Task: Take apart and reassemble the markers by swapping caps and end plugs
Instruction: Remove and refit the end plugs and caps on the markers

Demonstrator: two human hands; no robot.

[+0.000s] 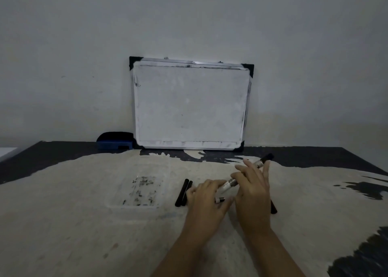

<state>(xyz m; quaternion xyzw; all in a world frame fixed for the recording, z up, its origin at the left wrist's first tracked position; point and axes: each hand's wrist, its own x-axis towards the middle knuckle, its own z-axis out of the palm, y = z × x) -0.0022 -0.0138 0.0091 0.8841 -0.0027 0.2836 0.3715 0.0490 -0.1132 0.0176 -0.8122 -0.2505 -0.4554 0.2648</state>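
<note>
A white marker with a black cap (265, 159) lies slanted between my hands, its cap end pointing up and right. My right hand (253, 189) covers its middle, fingers spread over the barrel. My left hand (206, 201) grips the lower end of that barrel (230, 183). A short marker piece with a black tip (220, 199) shows under my left fingers. Two black caps or plugs (183, 192) lie side by side just left of my left hand. Another black piece (273, 207) sticks out below my right hand.
A clear plastic tray (138, 190) with dark smudges sits to the left. A small whiteboard (190, 106) leans on the wall at the back, with a blue eraser (114, 143) beside it. The worn tabletop (84, 224) is pale with dark patches.
</note>
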